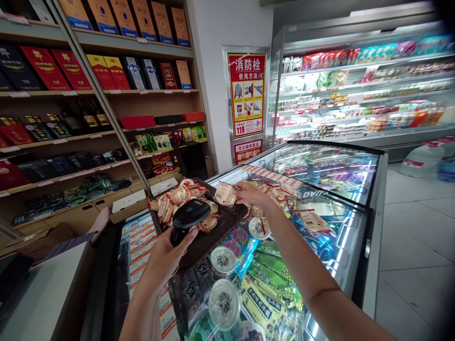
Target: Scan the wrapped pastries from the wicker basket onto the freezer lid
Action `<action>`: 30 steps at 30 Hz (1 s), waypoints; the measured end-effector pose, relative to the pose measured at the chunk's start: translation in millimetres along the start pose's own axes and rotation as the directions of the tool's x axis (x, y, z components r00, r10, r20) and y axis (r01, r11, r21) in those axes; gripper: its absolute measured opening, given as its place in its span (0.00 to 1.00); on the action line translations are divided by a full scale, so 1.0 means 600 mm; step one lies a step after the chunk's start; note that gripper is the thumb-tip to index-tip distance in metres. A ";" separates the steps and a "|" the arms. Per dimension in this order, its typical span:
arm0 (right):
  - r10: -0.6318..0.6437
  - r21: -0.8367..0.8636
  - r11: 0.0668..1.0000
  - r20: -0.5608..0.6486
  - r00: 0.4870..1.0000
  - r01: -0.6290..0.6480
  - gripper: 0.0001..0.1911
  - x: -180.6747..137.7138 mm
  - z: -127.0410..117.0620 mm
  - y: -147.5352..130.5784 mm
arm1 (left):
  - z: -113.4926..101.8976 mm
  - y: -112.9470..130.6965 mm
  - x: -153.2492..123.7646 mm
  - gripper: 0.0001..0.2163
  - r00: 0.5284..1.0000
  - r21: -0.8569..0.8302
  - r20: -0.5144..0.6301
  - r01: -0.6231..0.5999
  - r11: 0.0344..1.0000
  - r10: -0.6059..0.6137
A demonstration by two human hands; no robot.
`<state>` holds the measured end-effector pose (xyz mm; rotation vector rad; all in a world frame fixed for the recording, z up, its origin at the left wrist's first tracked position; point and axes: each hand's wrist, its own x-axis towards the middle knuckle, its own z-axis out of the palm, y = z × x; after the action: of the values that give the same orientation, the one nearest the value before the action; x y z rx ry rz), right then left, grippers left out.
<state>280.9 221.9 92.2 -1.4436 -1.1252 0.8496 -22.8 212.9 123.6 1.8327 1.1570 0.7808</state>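
- The chest freezer (369, 227) fills the lower middle and right of the frame; its glass lid serves as a bench for the goods.
- The wooden shelves (106, 137) of boxed bottles take up the upper left.
- A dark woven basket (216, 232) of wrapped biscuits sits on the lid at centre.
- The left hand (165, 255), lower centre, is clenched around a black barcode scanner (190, 215) aimed toward the basket.
- The right hand (250, 194) pinches one biscuit packet (225, 194) just above the basket's right rim.
- This looks like the scanning step; next the packet's barcode likely needs turning toward the scanner.
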 end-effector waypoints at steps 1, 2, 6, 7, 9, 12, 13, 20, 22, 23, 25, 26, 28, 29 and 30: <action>-0.005 -0.073 0.997 -0.024 1.000 0.004 0.05 0.003 -0.008 0.001 | 0.000 0.002 -0.002 0.23 1.000 -0.011 -0.014 -0.004 1.000 0.004; -0.010 -0.167 0.986 -0.060 0.998 0.000 0.07 0.006 -0.019 0.002 | -0.001 0.004 -0.003 0.23 0.999 -0.020 -0.033 -0.012 1.000 0.011; -0.082 -0.523 0.843 -0.359 0.930 -0.128 0.11 0.008 -0.091 0.009 | -0.012 0.000 -0.003 0.24 0.995 -0.021 -0.098 -0.019 1.000 0.017; -0.104 -0.561 0.805 -0.454 0.885 -0.193 0.13 0.005 -0.110 0.013 | -0.017 -0.003 -0.003 0.24 0.995 -0.021 -0.102 -0.009 1.000 0.007; -0.138 -0.576 0.740 -0.635 0.760 -0.346 0.17 -0.002 -0.140 0.024 | -0.025 -0.007 -0.002 0.24 0.994 -0.038 -0.105 0.020 0.999 -0.024; -0.185 -0.580 0.630 -0.757 0.626 -0.516 0.20 -0.011 -0.157 0.044 | -0.034 -0.009 -0.003 0.25 0.990 -0.078 -0.129 0.052 0.996 -0.062; -0.175 -0.598 0.589 -0.751 0.636 -0.544 0.20 -0.013 -0.156 0.050 | -0.037 -0.009 -0.003 0.25 0.988 -0.084 -0.141 0.053 0.995 -0.064; -0.104 -0.804 0.467 -0.464 0.880 -0.368 0.19 -0.004 -0.080 0.028 | -0.053 -0.003 -0.012 0.23 0.978 -0.078 -0.197 0.055 0.995 -0.069; -0.210 -0.854 0.481 -0.330 0.921 -0.196 0.19 -0.003 -0.032 0.010 | -0.054 0.003 -0.018 0.24 0.974 -0.114 -0.211 0.056 0.992 -0.079; -0.234 -0.860 0.502 -0.243 0.941 -0.097 0.18 -0.004 -0.005 0.003 | -0.054 0.006 -0.020 0.24 0.974 -0.129 -0.212 0.054 0.990 -0.081; -0.207 -0.826 0.556 -0.029 0.978 0.093 0.15 -0.007 0.052 -0.003 | -0.052 0.010 -0.024 0.25 0.975 -0.152 -0.206 0.049 0.987 -0.080; -0.157 -0.806 0.571 0.082 0.984 0.158 0.13 -0.010 0.078 -0.002 | -0.051 0.011 -0.024 0.25 0.976 -0.158 -0.201 0.049 0.986 -0.080; -0.030 -0.794 0.567 0.246 0.969 0.219 0.13 -0.015 0.118 0.007 | -0.050 0.009 -0.023 0.25 0.979 -0.151 -0.188 0.054 0.987 -0.083; 0.023 -0.801 0.556 0.282 0.959 0.223 0.14 -0.017 0.131 0.012 | -0.050 0.006 -0.021 0.25 0.981 -0.141 -0.177 0.057 0.988 -0.082; 0.055 -0.811 0.541 0.296 0.954 0.221 0.15 -0.018 0.140 0.018 | -0.050 0.002 -0.019 0.25 0.984 -0.131 -0.163 0.055 0.990 -0.076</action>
<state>201.3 237.6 66.1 -2.0551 -1.9985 0.4248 -51.2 211.1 138.3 1.6412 1.2387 0.9625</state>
